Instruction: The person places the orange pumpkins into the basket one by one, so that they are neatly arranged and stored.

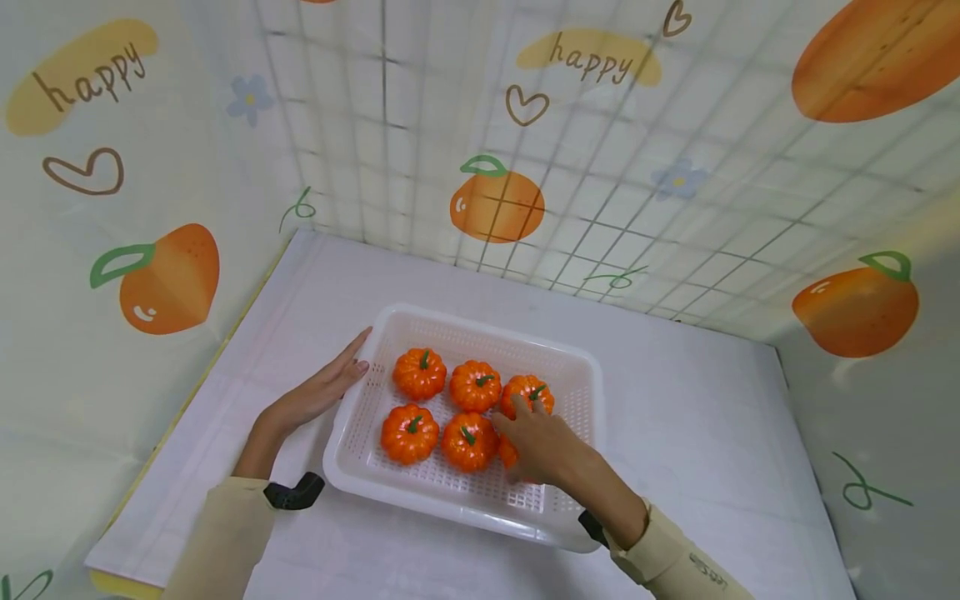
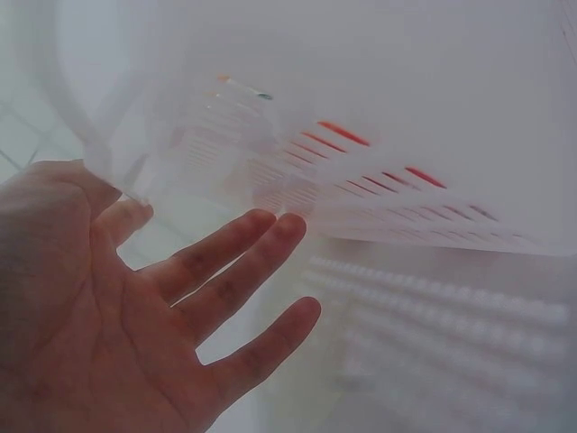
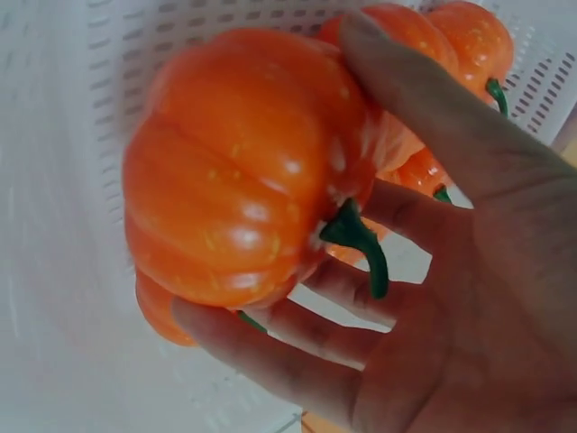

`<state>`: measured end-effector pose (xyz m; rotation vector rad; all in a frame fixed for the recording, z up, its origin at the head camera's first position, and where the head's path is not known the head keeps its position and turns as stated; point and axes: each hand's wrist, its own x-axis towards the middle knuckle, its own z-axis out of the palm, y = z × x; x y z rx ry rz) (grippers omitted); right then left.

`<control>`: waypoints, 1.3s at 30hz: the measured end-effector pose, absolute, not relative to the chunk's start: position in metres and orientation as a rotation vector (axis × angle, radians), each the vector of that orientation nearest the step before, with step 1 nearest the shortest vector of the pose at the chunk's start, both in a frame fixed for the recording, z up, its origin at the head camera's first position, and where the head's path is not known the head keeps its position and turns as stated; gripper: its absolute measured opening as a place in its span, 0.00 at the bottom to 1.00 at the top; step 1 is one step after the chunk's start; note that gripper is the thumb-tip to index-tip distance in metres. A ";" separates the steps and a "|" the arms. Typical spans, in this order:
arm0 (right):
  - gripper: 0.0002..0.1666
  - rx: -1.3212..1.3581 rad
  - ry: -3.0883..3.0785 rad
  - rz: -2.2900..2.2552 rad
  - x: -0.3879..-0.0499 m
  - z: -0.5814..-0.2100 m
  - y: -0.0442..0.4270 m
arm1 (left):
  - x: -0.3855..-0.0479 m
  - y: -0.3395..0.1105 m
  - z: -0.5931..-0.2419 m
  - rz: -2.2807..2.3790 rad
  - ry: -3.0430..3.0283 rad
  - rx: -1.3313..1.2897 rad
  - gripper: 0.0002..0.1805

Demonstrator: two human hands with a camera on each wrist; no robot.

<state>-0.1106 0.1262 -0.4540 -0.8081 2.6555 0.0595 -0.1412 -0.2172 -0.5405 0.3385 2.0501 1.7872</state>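
Several small glossy orange pumpkins with green stems sit in two rows in a white perforated plastic basket. My right hand reaches in over the basket's right part and grips the front-right pumpkin, thumb on one side and fingers on the other. Its green stem points toward the palm. In the head view that hand hides most of this pumpkin and covers part of the back-right pumpkin. My left hand is at the basket's left wall, fingers extended and spread in the left wrist view.
The basket stands on a white-covered table. Behind it rises a white wire grid against a curtain printed with oranges, hearts and the word "happy". Printed sheeting also borders the left and right sides.
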 end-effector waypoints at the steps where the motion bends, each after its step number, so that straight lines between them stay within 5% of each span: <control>1: 0.37 -0.815 2.655 0.074 -0.111 -0.455 0.126 | -0.141 -0.217 -0.540 1.787 2.052 0.340 0.35; 39: 0.19 -0.827 2.799 -0.008 -0.114 -0.442 0.130 | -0.142 -0.215 -0.543 1.783 2.068 0.340 0.33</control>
